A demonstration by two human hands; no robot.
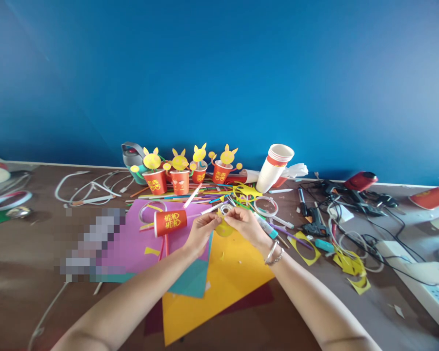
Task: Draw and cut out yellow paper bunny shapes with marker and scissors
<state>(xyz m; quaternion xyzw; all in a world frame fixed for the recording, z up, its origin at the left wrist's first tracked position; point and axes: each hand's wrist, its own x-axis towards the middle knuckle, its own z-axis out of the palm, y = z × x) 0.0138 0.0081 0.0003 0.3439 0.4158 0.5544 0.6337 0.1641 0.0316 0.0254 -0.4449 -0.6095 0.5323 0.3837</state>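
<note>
Both hands meet over coloured paper sheets in the middle of the table. My left hand (pixel 204 231) pinches the left edge of a small yellow paper piece (pixel 225 229). On its right edge, the fingers of my right hand (pixel 245 225) are closed, and a bracelet circles that wrist. The piece is rounded below, with its top partly hidden by fingertips. Left of my left hand, a red paper cup (pixel 170 223) with gold print lies on its side on a purple sheet (pixel 131 239). Under the hands spreads an orange-yellow sheet (pixel 219 282), overlapping a teal sheet (pixel 192 279).
Several red cups (pixel 156 183) with yellow eared paper heads stand at the back. Right of them is a leaning stack of white cups (pixel 274 168). Coloured sticks, tape rolls and yellow scraps (pixel 304 247) lie about. Glue guns (pixel 315 224), cables and a power strip (pixel 420 278) are at the right.
</note>
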